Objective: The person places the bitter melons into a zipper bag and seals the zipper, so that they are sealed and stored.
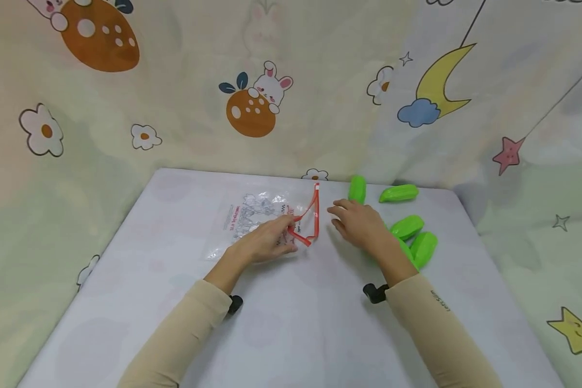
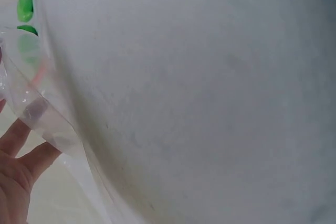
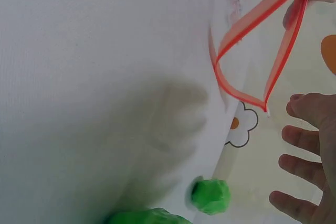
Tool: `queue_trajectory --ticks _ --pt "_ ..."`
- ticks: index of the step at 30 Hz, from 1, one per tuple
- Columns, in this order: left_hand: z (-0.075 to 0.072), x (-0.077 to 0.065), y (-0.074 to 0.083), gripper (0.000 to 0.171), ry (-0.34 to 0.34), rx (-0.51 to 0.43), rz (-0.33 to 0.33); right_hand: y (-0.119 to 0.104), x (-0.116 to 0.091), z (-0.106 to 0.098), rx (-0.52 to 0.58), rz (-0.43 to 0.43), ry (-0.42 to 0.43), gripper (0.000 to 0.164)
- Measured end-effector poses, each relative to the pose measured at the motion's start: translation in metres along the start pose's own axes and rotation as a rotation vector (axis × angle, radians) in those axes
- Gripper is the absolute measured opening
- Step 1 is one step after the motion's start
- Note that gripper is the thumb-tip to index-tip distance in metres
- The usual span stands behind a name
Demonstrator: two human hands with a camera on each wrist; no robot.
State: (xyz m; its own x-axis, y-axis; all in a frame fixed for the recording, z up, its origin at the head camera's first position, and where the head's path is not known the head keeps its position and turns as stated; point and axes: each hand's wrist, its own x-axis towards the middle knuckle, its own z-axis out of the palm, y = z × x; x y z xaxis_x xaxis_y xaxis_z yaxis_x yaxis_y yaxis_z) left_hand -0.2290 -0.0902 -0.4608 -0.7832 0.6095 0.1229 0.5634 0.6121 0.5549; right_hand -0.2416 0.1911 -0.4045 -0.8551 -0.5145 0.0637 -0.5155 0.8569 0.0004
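Observation:
My left hand (image 1: 267, 241) pinches the open mouth of a clear plastic zip bag (image 1: 244, 215), which lies on the table with blue and red print on it. Its red zip edge (image 1: 317, 213) gapes toward the right. In the right wrist view the red strip (image 3: 257, 17) spreads into a wide loop held by the left fingers at one end. My right hand (image 1: 361, 223) is just right of the bag mouth, fingers apart and holding nothing. Close by lie several bright green elongated pieces, one (image 1: 357, 188) just beyond the fingers and others (image 1: 424, 249) partly behind the right wrist.
Another green piece (image 1: 399, 193) rests near the table's back edge. The white-covered table (image 1: 296, 334) meets a hanging cloth (image 1: 330, 81) printed with rabbits, flowers and a moon. A dark wrist camera (image 1: 375, 293) juts from the right sleeve.

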Motion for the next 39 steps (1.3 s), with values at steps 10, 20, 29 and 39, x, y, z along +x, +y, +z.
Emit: queue_trajectory --ticks 10,20,29,39 --pt "0.000 0.000 -0.001 0.059 0.016 -0.009 0.024 0.005 -0.017 -0.013 -0.003 0.050 0.013 0.043" --pt "-0.003 -0.006 -0.001 0.058 0.021 0.016 -0.002 0.021 -0.035 -0.008 0.078 0.074 0.037 0.046" --pt "-0.003 -0.004 -0.001 0.055 0.021 0.036 0.010 0.032 -0.051 -0.005 0.126 0.053 0.096 0.048" --pt "0.002 -0.004 -0.001 0.056 0.003 0.052 0.028 0.041 -0.066 0.005 0.143 0.071 0.129 0.053"
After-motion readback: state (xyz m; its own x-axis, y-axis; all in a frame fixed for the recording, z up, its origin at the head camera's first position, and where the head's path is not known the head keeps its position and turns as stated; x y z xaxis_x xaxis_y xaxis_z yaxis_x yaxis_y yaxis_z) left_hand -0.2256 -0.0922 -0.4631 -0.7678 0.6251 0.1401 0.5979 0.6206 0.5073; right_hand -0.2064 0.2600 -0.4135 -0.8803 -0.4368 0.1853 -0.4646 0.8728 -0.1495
